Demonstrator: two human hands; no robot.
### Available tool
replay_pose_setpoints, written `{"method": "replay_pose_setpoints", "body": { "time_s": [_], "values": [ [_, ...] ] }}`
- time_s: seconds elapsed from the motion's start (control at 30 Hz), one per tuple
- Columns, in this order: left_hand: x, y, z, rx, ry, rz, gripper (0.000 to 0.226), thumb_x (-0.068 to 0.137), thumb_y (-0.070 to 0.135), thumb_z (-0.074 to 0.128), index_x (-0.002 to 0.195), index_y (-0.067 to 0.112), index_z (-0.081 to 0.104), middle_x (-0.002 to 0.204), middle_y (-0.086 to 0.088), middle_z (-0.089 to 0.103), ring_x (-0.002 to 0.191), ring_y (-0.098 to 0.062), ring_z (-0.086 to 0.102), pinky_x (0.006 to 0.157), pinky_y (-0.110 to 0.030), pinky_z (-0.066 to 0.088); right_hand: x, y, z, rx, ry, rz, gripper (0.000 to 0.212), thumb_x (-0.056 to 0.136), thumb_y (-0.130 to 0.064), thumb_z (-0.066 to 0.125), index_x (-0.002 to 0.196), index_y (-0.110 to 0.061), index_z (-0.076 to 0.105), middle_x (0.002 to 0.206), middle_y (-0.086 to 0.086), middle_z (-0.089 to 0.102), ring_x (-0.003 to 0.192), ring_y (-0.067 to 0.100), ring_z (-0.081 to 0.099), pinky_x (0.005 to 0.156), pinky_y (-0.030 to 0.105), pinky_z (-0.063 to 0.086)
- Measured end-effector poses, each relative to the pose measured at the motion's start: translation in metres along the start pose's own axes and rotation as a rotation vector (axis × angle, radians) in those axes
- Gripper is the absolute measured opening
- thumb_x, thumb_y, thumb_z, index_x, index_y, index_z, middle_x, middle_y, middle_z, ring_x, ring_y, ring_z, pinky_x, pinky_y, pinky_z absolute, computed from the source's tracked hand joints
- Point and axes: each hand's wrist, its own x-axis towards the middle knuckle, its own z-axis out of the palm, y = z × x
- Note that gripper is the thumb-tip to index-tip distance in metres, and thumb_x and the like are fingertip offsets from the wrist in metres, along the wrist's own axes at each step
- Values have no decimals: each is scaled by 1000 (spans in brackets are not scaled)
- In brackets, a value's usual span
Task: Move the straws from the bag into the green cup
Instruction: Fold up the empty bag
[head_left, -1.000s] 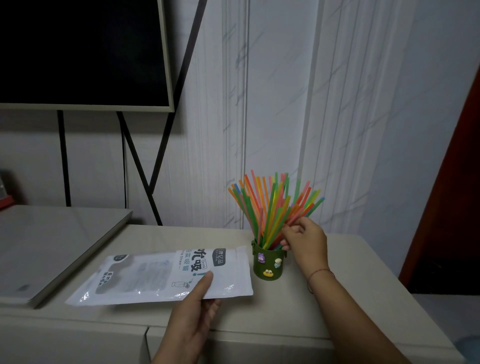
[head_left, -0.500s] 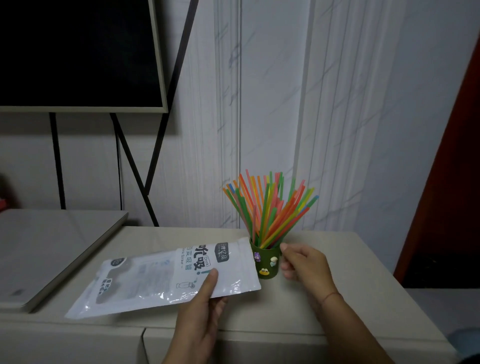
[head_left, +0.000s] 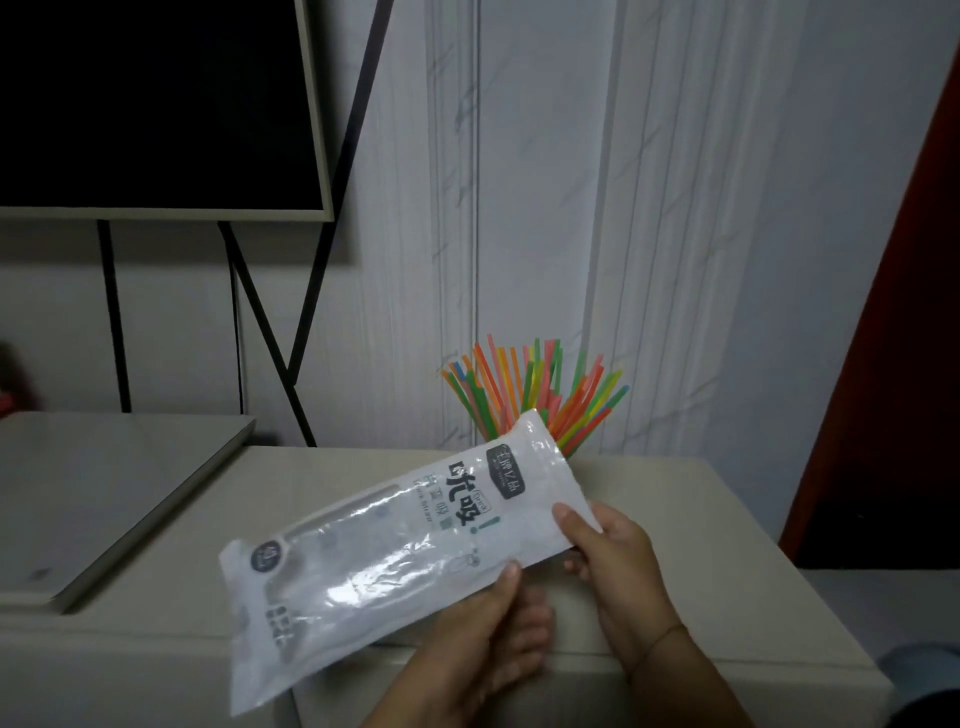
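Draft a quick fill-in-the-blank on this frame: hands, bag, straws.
1. The left hand and right hand both grip the ___.
2. The straws fan out ___ the bag's upper end.
3. The green cup is ___ by the bag.
4. A thin bracelet circles the ___ wrist.
Missing words: bag; behind; hidden; right.

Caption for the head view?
Left hand and right hand hold the bag over the table; straws fan out behind it.
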Motion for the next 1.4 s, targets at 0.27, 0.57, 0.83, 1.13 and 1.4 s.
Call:
{"method": "replay_pose_setpoints", "body": {
  "time_s": [0.27, 0.57, 0.83, 1.13, 1.4],
  "values": [
    [-5, 9, -15, 102, 14, 143, 47, 70, 51, 58, 74, 10, 80, 78, -16, 75, 65, -18, 72, 57, -24, 56, 18, 5, -12, -3, 61, -6, 9, 85, -10, 63, 88, -3, 68, 72, 7, 65, 60, 17, 50, 47, 21, 40],
    [-4, 26, -37, -85, 135, 404, 39, 75, 33, 59, 93, 1, 72, 76, -14, 72, 63, -15, 68, 59, -21, 58, 24, -1, -19, 84, 22, -2, 15, 86, -15, 63, 96, -7, 72, 80, 7, 75, 64, 14, 65, 51, 23, 50],
    [0, 29, -54, 96, 324, 565, 37, 68, 35, 68, 99, 14, 74, 88, -3, 77, 85, -12, 70, 74, -20, 54, 28, -13, -16, 96, -55, 4, 16, 86, -16, 63, 97, -8, 72, 85, 7, 76, 69, 15, 70, 52, 23, 52],
    [-2, 23, -45, 172, 96, 366, 31, 74, 31, 70, 95, 11, 78, 97, -12, 77, 89, -22, 74, 64, -20, 54, 33, -29, -3, 55, -175, -21, 12, 86, -17, 63, 90, -10, 73, 84, 7, 76, 71, 16, 69, 63, 28, 56],
    [5, 24, -42, -183, 222, 288, 38, 69, 16, 73, 99, -6, 69, 95, -26, 73, 76, -32, 73, 57, -33, 58, 12, 6, -9, -242, -448, 151, 15, 84, -12, 65, 98, -7, 70, 81, 2, 76, 57, 4, 62, 52, 17, 46]
  ]
}}
